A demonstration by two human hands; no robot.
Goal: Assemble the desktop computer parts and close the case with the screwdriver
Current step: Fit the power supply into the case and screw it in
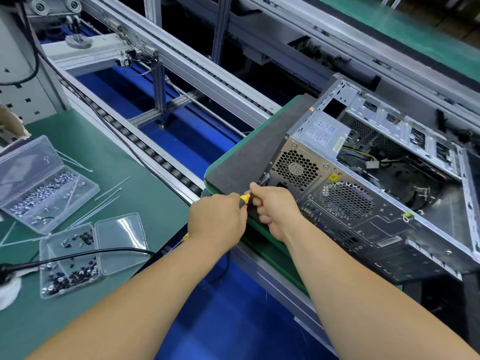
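An open desktop computer case (363, 224) lies on its side on a dark pallet (249, 157), its rear panel facing me and its inside exposed. My left hand (218, 222) grips the yellow and black handle of a screwdriver (245, 198). My right hand (275, 211) curls round the screwdriver's front part, thumb on the shaft. The tip points at the lower left corner of the case's rear panel, by the power supply (296, 170). The tip itself is hidden by my right hand.
Two clear plastic boxes of screws stand on the green mat at left: silver screws (44, 188) and black screws (70, 268). White cable ties (104, 201) lie between them. A black cable (78, 255) crosses the lower box. A roller conveyor (145, 149) runs diagonally behind.
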